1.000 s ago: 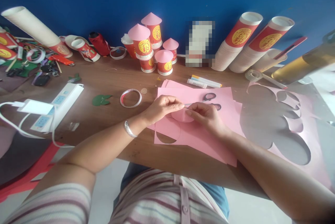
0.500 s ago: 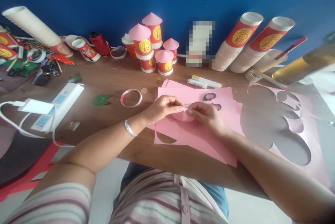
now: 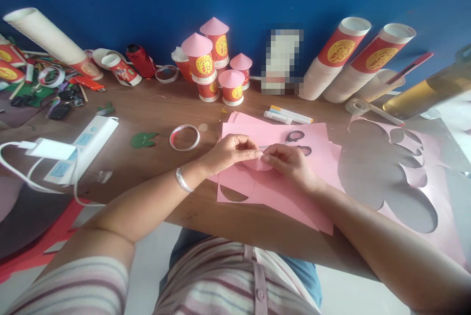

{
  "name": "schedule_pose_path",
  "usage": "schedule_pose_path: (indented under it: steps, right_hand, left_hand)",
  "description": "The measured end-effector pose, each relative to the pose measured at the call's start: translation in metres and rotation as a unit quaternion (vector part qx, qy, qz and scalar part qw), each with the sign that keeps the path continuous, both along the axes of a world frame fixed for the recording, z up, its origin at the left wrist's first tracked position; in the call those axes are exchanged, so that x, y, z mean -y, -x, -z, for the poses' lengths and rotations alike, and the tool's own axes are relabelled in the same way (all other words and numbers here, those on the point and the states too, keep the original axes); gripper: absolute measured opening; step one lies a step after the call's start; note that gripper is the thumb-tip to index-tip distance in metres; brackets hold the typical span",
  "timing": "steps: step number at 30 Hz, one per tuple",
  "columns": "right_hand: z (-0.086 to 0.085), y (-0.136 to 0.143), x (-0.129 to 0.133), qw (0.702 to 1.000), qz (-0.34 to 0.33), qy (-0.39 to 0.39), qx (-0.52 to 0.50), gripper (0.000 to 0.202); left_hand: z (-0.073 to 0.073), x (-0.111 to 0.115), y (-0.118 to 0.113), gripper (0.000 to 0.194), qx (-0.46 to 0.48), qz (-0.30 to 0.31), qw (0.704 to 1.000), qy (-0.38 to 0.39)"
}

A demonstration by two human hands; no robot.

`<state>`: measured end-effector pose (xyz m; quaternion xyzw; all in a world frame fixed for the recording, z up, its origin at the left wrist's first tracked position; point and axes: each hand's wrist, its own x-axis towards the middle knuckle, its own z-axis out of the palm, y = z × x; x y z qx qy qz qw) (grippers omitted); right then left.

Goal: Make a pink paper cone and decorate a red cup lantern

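Note:
Between my hands is a small pink paper piece (image 3: 259, 164), curved at its lower edge. My left hand (image 3: 239, 150) pinches its upper left side, and my right hand (image 3: 285, 158) pinches it on the right; the fingertips nearly touch. Beneath them lie pink paper sheets (image 3: 290, 197), with a round cut-out at the lower left. Dark-handled scissors (image 3: 295, 136) rest on the sheets just beyond my right hand, their blades partly hidden by my fingers. A roll of tape (image 3: 184, 138) lies left of the sheets.
Cups with pink cone tops (image 3: 231, 79) stand at the back centre, tall cup stacks (image 3: 340, 52) at the back right. Markers (image 3: 289, 115) lie behind the sheets. A power strip (image 3: 81, 150) is at left, cut pink scraps (image 3: 437, 172) at right.
Both hands stay nearly in place. The small pink paper has shifted slightly between my fingertips.

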<state>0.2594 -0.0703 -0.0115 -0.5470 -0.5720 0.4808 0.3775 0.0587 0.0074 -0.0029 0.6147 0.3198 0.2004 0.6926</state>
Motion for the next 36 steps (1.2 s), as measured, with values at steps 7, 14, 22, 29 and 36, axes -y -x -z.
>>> schedule_pose_path:
  steps: [7, 14, 22, 29, 36]
  right_hand:
    - [0.0009, 0.0, -0.0001, 1.0, 0.002, 0.004, -0.003, 0.043]
    - [0.0019, 0.0002, -0.0006, 1.0, 0.001, -0.006, -0.019, 0.045]
    - [0.0016, 0.0005, -0.0001, 1.0, 0.001, 0.007, -0.012, 0.045]
    - [-0.0004, 0.0001, -0.0001, 1.0, 0.003, 0.002, -0.006, 0.047]
    - [0.0017, 0.0008, -0.0005, 1.0, 0.009, 0.001, -0.018, 0.047]
  left_hand:
    - [0.0011, 0.0001, 0.0006, 0.035, -0.012, -0.008, 0.999, -0.033]
    - [0.0048, -0.0026, 0.0023, 0.029, 0.008, -0.004, 1.0, -0.023]
    - [0.0022, -0.0061, 0.004, 0.025, 0.009, 0.012, 0.999, -0.028]
    - [-0.0013, -0.0059, 0.0046, 0.028, -0.011, 0.018, 0.998, -0.061]
    - [-0.0009, -0.0054, 0.0039, 0.032, -0.016, 0.012, 0.997, -0.078]
